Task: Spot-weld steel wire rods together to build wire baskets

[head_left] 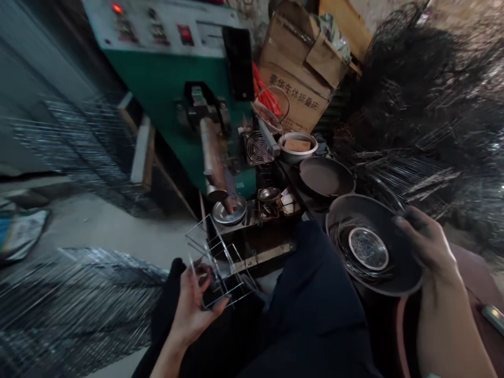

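My left hand (197, 299) is closed on a box-shaped wire frame (220, 262) of thin shiny rods, held above my lap. To the right, my right hand (427, 241) is at the far right rim of a dark round pan (405, 268). Its thumb lies over the rim, and the other fingers are partly hidden. Inside the pan are thin bent wires (342, 241) and a small round metal dish (368, 248) with fine bits in it. In front of me a green machine (157, 79) carries a thick copper-coloured arm (212, 152) above a metal bowl (229, 210).
Behind the pan sit another dark pan (326, 177) and a pale basin (297, 157) holding a brick-like block (297, 145). Wire bundles (409, 168) pile up at right; wire grids (79, 299) stand at left. A phone (239, 63) hangs on the machine near a cardboard box (293, 79).
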`<state>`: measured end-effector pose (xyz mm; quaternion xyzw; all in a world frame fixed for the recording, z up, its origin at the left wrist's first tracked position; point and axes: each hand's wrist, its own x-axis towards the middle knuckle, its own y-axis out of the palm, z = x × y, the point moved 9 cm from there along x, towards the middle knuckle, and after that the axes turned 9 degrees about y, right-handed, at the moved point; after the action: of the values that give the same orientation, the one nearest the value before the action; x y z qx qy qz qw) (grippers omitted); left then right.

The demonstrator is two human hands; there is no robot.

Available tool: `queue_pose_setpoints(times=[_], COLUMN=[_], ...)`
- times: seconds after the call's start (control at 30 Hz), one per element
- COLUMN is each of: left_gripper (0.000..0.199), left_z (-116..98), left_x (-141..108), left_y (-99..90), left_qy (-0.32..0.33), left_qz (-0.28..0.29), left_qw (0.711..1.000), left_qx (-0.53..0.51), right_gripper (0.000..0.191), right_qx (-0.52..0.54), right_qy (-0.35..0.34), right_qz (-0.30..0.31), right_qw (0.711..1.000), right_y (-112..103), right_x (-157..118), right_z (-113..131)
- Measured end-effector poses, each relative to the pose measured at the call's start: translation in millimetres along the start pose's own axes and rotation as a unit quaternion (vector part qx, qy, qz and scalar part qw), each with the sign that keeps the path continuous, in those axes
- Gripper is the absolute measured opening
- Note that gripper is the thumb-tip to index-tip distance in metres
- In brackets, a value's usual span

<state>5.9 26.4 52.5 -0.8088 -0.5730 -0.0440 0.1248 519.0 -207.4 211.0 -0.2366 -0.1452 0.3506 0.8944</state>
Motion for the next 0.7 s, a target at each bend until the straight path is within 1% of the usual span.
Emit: queue_pose_setpoints(times=[0.07,0.13,0.2,0.23,0.3,0.37,0.43,0.5,0.6,0.63,0.7], left_gripper=[0.084,0.083,0.088,0.092,0.095,0.096,0.097,0.101,0.101,0.101,0.1], left_z=[-2.6,-5.6,-8.0,-8.4,-8.6,-7.8,-6.5,-6.5,-11.3,-13.7,-19.1], left_x=[6.7,11.4,13.2,13.3,12.5,11.5,10.8,10.4,10.4,10.7,11.4], left_y=[5.2,7.6,5.8,3.4,-2.0,-8.3,-14.8,-19.0,-19.1,-18.7,-18.7], left_qy=[0.034,0.069,0.097,0.104,0.114,0.12,0.126,0.137,0.155,0.158,0.157], left_qz=[0.015,0.022,0.023,0.021,0.021,0.016,0.004,-0.002,0.015,0.02,0.025], left_qw=[0.999,0.997,0.995,0.994,0.992,0.992,0.991,0.99,0.988,0.987,0.987], left_qx=[0.016,0.024,0.029,0.033,0.04,0.041,0.037,0.029,0.017,0.015,0.013], right_gripper=[0.039,0.049,0.056,0.059,0.061,0.058,0.054,0.051,0.052,0.055,0.059], right_qx=[0.063,0.068,0.052,0.047,0.049,0.069,0.103,0.13,0.124,0.109,0.077], right_qy=[0.023,0.02,-0.008,-0.02,-0.03,-0.022,0.0,0.024,0.032,0.027,0.014], right_qz=[0.061,0.096,0.097,0.091,0.088,0.098,0.117,0.165,0.249,0.262,0.261], right_qw=[0.996,0.993,0.994,0.995,0.994,0.993,0.988,0.977,0.96,0.959,0.962], right_y=[38.4,83.5,123.5,140.3,169.4,191.5,207.8,224.7,248.6,254.2,260.6], right_x=[18.1,38.5,56.0,62.4,69.0,68.3,61.7,50.5,32.1,28.3,26.2], right_z=[25.3,48.7,67.2,72.3,74.9,70.1,63.0,59.8,68.4,73.0,80.4])
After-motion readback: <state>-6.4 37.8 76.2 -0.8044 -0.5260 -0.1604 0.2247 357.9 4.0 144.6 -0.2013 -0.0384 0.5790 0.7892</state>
